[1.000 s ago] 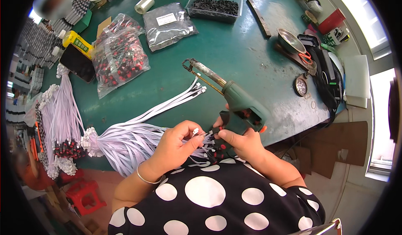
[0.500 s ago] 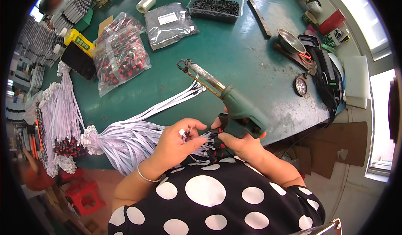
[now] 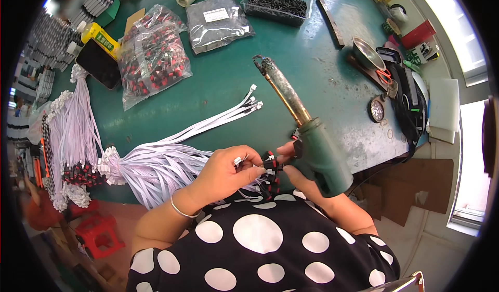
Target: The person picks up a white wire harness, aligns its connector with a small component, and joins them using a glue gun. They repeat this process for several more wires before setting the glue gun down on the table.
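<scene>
A green heat gun (image 3: 325, 154) with a metal barrel is in my right hand (image 3: 299, 172), its nozzle pointing away from me and up to the left. The gun's body hides some of that hand's fingers. Thumb and fingers of my left hand (image 3: 226, 172) pinch a flat white cable by its end, and a small white plug (image 3: 238, 160) shows at the fingers. Right beside both hands are several black-and-red connectors (image 3: 269, 180) on cable ends. The bundle of white ribbon cables (image 3: 161, 170) spreads out left of my left hand.
Beyond the hands lie a bag of red-and-black connectors (image 3: 156, 58), a grey bag (image 3: 215, 27) and a clear bin of black pieces (image 3: 278, 3). A dark phone (image 3: 97, 63) leans at left. Hanging cable bundles (image 3: 78, 131), a metal bowl (image 3: 369, 53) and a metal bar (image 3: 330, 24) flank the table.
The heat gun has shifted right, its nozzle swung rightward and higher. My left hand has come slightly right with the cable, close to my right fingers. The view has shifted a little.
</scene>
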Motion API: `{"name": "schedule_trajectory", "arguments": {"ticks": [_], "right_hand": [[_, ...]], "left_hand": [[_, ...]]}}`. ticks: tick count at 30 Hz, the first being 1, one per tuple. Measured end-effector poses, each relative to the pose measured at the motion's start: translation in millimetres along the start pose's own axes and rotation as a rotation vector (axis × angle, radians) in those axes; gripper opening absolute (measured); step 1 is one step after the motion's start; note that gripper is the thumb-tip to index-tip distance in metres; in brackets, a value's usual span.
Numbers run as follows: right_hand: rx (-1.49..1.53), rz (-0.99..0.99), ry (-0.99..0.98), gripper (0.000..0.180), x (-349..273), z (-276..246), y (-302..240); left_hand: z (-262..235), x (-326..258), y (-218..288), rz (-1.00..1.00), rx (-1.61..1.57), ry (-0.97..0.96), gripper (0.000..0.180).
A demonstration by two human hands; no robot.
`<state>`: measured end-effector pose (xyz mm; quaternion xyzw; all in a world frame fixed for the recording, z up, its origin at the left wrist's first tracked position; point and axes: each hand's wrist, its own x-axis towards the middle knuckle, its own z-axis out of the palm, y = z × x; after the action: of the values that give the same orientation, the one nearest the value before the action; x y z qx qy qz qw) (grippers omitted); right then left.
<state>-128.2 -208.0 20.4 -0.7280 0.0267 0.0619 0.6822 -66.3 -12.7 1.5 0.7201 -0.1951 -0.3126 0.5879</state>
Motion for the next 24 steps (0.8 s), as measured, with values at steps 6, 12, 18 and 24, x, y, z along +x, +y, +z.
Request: {"name": "schedule_trajectory", "arguments": {"ticks": [6, 12, 18, 24], "right_hand": [[-0.353, -0.24, -0.08, 0.038, 6.9, 8.4, 6.1], [0.14, 0.105, -0.032, 0.022, 6.5, 13.5, 16.0], [0.347, 0.073, -0.033, 0.025, 2.8, 15.1, 14.0], [0.177, -0.003, 0.014, 0.05, 4.9, 11.5, 25.2]], "left_hand": [[-1.6, 0.0, -4.4, 0.001, -0.053, -0.071, 0.015], [0.7, -1.2, -2.3, 0.044, -0.033, -0.023, 0.017], [1.6, 0.2, -4.8, 0.081, -0.004, 0.011, 0.019], [7.4, -1.4, -17.4, 0.214, -0.173, -0.028, 0.019]]}}
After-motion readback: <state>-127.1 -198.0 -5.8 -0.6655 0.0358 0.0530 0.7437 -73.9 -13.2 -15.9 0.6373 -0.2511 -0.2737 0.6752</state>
